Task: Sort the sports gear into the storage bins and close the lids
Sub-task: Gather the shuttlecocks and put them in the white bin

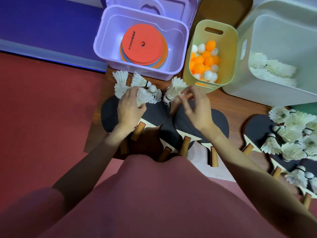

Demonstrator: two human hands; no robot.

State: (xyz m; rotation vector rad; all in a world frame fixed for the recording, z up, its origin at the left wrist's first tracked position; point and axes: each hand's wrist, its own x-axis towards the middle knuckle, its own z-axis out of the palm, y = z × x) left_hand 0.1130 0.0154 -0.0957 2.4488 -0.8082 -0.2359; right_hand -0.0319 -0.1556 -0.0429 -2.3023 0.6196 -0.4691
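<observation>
Left hand grips one shuttlecock over the paddles, right hand pinches a second shuttlecock by the feathers; carry both right to the white bin, hold near the cork, don't crush feathers.

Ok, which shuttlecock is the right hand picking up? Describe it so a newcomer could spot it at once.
Start at the yellow bin of ping-pong balls, the middle of three bins. Just below its near-left corner, the right hand pinches a white shuttlecock above the black paddles. Its feathers fan up toward the bin and its cork points down, apart from the cluster by the left hand.
</observation>
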